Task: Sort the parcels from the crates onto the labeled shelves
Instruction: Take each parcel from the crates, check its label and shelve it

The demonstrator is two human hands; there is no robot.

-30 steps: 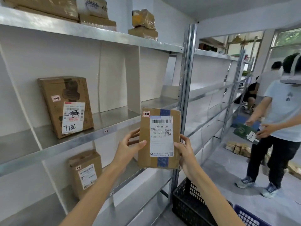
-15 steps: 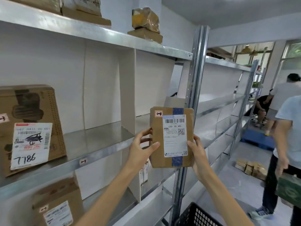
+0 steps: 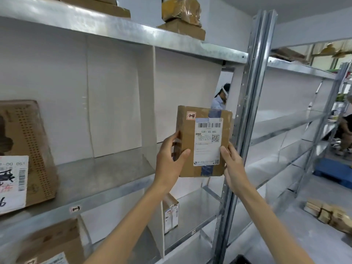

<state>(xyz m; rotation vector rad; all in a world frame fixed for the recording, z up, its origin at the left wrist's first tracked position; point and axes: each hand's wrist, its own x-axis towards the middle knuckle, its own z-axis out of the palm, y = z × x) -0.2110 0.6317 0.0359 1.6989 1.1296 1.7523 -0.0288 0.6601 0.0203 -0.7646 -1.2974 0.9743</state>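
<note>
Head view: left hand [image 3: 169,161] and right hand [image 3: 233,164] both grasp an upright cardboard parcel [image 3: 187,145]. It is held in front of the metal shelf [image 3: 106,189], at the divider [image 3: 147,96].

A person [image 3: 222,98] wearing a white head-mounted band stood behind the racking, visible through the gap beside the white divider board [image 3: 187,96]. A second person [image 3: 345,130] in dark clothing was partly visible at the far right edge, beyond the racking. A blue pallet [image 3: 332,171] lay on the grey floor [image 3: 304,242] near that person. A small pile of tan cardboard pieces [image 3: 328,215] rested on the floor at lower right, well apart from the pallet. A white wall [image 3: 312,23] ran above the far racking, and a window area with greenery [image 3: 342,97] showed at the right edge.
</note>
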